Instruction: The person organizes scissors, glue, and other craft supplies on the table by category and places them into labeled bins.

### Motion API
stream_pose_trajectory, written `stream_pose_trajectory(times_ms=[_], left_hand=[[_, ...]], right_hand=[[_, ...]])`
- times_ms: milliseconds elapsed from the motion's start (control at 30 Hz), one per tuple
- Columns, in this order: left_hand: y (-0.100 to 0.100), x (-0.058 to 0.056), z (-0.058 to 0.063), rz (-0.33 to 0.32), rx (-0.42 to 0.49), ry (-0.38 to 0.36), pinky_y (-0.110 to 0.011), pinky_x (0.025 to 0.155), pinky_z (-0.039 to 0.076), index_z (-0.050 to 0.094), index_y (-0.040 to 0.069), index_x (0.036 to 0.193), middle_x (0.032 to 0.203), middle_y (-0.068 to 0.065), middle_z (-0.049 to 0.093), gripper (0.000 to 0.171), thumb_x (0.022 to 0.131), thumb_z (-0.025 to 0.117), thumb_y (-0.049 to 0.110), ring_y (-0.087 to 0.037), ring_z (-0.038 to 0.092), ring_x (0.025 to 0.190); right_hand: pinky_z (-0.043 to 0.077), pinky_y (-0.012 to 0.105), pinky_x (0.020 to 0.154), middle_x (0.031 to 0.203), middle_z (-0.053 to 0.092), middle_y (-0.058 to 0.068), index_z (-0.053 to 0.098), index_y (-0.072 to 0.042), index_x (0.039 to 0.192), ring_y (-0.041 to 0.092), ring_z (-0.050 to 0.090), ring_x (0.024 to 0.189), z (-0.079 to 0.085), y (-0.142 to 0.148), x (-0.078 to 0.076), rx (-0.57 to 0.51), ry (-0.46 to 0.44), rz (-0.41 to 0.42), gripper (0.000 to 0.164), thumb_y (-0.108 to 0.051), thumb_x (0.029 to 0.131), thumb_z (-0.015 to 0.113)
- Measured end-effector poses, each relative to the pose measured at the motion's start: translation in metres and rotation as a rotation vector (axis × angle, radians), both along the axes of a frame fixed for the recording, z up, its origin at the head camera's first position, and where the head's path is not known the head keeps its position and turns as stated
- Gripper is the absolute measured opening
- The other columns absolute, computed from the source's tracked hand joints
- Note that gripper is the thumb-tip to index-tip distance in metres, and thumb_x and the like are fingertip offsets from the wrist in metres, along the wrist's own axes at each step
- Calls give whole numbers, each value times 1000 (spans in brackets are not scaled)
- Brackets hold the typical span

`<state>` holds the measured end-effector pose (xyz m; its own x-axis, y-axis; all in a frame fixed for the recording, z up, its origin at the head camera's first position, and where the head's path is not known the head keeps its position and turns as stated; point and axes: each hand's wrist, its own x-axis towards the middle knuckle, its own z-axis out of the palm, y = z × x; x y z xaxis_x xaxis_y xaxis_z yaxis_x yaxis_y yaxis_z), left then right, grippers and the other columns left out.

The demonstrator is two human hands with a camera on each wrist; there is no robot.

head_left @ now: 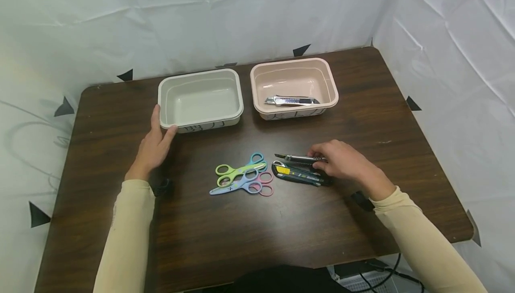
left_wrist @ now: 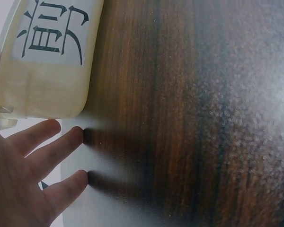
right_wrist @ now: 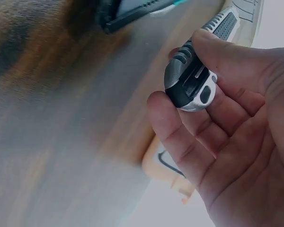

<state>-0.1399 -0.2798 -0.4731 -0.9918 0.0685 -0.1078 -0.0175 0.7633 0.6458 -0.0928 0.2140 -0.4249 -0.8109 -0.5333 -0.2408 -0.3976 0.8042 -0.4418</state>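
Note:
My right hand (head_left: 342, 161) pinches a silver-and-black utility knife (right_wrist: 199, 66) between thumb and fingers, just above the table. Below it lies a black utility knife with a yellow part (head_left: 284, 170). Left of the knives is a pile of scissors: a green pair (head_left: 237, 171), a light blue pair (head_left: 231, 187), pink handles (head_left: 267, 190) and teal handles (head_left: 257, 156). My left hand (head_left: 149, 150) rests at the near left corner of a grey-green bin (head_left: 201, 121), fingers extended, thumb at its rim. In the left wrist view, dark lettering marks this bin's label (left_wrist: 54, 33).
A pink bin (head_left: 293, 113) stands right of the grey-green one, with a silver utility knife (head_left: 291, 100) inside. Both are near the back edge of the brown table (head_left: 241, 235). White sheeting (head_left: 261, 20) hangs behind and at the sides.

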Motion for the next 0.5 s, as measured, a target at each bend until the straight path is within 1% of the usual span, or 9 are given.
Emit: stream_pose_trajectory(times_ms=[233, 333, 500], left_hand=[[2, 3, 2, 1, 3, -15, -69, 98, 24, -22, 44, 146, 155, -22, 20, 76, 96, 32, 61, -51, 34, 130], [2, 3, 3, 3, 3, -16, -70, 98, 24, -22, 44, 146, 155, -22, 20, 76, 96, 32, 61, -51, 34, 130], [1, 2, 3, 3, 8, -15, -70, 99, 24, -22, 45, 146, 156, -21, 19, 76, 96, 33, 61, -51, 33, 131]], right_hand=[[48, 36, 68, 88, 68, -3, 70, -12, 102, 12, 57, 71, 14, -2, -3, -13, 54, -1, 20, -12, 83, 74], [47, 35, 68, 89, 68, -2, 69, -11, 104, 13, 56, 72, 21, -3, -8, -19, 57, -14, 20, -12, 84, 74], [47, 36, 71, 89, 67, -1, 69, -11, 104, 15, 56, 76, 31, -5, -17, -40, 77, -32, 21, -12, 84, 73]])
